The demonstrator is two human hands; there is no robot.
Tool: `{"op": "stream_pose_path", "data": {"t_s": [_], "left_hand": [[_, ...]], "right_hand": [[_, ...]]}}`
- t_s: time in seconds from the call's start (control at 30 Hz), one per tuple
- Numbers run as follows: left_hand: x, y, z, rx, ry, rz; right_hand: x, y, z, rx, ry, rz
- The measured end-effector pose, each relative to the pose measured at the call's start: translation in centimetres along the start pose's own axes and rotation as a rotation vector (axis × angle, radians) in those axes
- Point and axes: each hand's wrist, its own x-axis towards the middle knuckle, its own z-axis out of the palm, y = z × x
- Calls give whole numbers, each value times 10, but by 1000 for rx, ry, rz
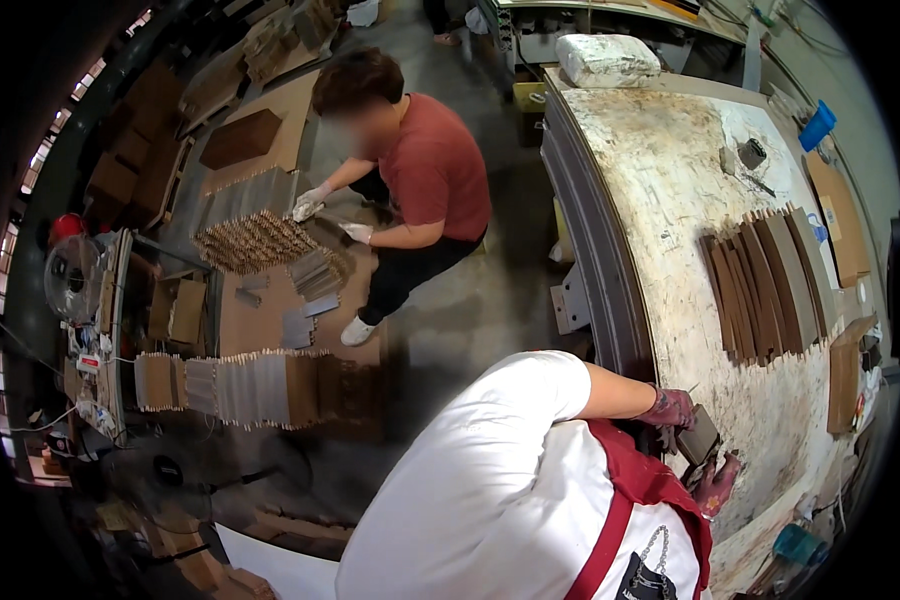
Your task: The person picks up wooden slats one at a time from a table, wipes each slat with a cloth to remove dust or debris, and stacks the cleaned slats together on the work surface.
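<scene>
My left hand, in a stained dark red glove, is closed on the upper edge of a flat brown-grey piece at the near edge of the worktable. My right hand, in a similar glove, has its fingers bent at the lower edge of the same piece. Part of that grip is hidden. Farther along the table lies a row of brown and grey strips with thin sticks jutting from their ends. My red apron partly covers the space below the hands.
The stained white worktable carries a wrapped white bundle, a dark cup-like thing and a blue container. A person in a red shirt handles grey pieces beside stacked strips. A fan stands far left.
</scene>
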Motion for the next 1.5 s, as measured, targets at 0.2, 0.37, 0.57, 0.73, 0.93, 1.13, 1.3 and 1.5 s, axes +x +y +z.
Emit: {"op": "stream_pose_path", "data": {"t_s": [0.2,0.37,0.57,0.73,0.93,1.13,1.3,1.5], "left_hand": [[44,-62,-45,369,67,176],[41,-79,-44,42,237,82],[10,22,1,-176,148,-350],[35,-49,-41,253,40,20],[26,-15,-23,337,-31,55],[44,-65,-40,273,-19,313],[7,8,-11,276,11,-63],[8,4,-13,151,71,-158]], "right_hand": [[17,15,28,-102,19,-41],[18,9,27,72,38,0],[3,19,34,67,161,45],[6,10,33,43,155,18],[4,-11,6,-118,10,73],[19,9,30,-333,250,-211],[2,29,32,-103,187,-24],[5,22,28,218,127,151]]}}
